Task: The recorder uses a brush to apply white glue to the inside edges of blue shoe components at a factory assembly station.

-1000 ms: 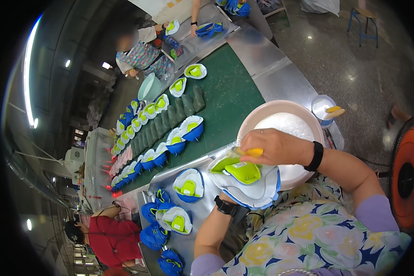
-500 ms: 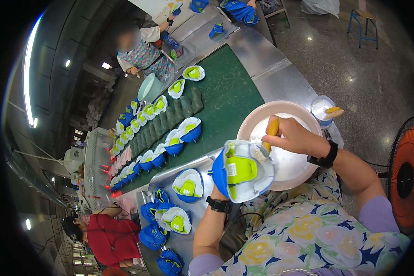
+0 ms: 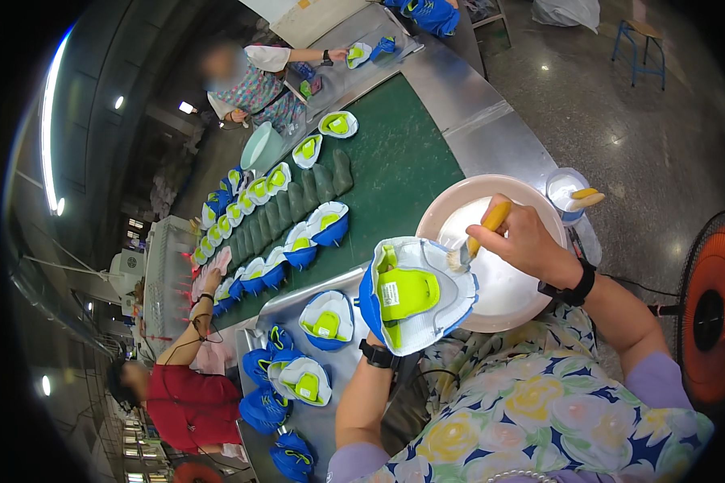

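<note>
My left hand (image 3: pixel 373 338), mostly hidden behind it, holds up a blue shoe upper (image 3: pixel 411 296) with its white underside edge and lime-green lining facing me. Pinched in my right hand (image 3: pixel 527 241) is a brush (image 3: pixel 486 229) with a yellow handle. Its bristles touch or nearly touch the white margin of the upper at its right side. Behind and below both hands sits a pale pink basin (image 3: pixel 437 211) of white liquid. To the left, another upturned shoe upper (image 3: pixel 327 320) lies on the metal table.
Rows of uppers and dark shoe lasts (image 3: pixel 302 201) run along a green conveyor belt (image 3: pixel 407 121). A tub with brushes (image 3: pixel 568 191) stands right of the basin, and an orange fan (image 3: pixel 710 310) further right. Blue uppers (image 3: pixel 267 409) are piled at left. Two co-workers work beside the belt.
The brush has lifted and turned, its bristles now showing at the upper's edge. The upper has shifted slightly left. One co-worker sets an upper on the far table; another reaches to the belt.
</note>
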Demonstrator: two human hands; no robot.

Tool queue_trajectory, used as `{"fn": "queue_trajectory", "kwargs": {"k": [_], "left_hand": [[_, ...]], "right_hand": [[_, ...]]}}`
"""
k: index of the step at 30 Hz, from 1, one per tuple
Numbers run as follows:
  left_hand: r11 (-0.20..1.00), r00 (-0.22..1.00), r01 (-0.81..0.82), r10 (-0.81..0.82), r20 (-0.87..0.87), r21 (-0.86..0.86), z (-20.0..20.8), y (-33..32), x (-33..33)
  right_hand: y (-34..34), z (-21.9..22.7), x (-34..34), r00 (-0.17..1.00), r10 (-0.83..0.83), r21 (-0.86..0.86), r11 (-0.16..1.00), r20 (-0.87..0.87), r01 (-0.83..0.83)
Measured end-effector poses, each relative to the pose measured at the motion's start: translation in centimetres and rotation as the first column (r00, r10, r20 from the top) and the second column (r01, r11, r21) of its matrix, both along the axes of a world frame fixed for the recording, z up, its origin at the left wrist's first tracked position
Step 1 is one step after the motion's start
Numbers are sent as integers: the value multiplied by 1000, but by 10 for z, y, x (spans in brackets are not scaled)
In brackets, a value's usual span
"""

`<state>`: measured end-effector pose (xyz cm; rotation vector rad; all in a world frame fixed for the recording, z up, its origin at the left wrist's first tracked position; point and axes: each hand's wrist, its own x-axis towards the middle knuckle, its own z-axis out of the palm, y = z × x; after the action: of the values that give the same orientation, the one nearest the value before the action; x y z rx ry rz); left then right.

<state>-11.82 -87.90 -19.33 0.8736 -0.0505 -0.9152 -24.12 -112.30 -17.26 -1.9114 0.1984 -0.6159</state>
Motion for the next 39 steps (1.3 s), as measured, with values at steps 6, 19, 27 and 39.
{"fn": "queue_trajectory", "kwargs": {"k": [6,19,27,39], "left_hand": [[998,989,-64,59,139,25,-4,3,1],[935,951,-272,224,214,229,-100,65,123],[930,941,-338,338,28,143,-132,15,229],[815,949,-223,55,312,535,-115,61,176]], "right_hand": [[5,-11,-7,986,-12,160,986,-168,39],[5,-30,-10,994,48,559,829,-99,15],[-21,-68,-36,959,-23,571,799,-284,188],[-14,-82,-20,951,13,567,805,-308,172]]}}
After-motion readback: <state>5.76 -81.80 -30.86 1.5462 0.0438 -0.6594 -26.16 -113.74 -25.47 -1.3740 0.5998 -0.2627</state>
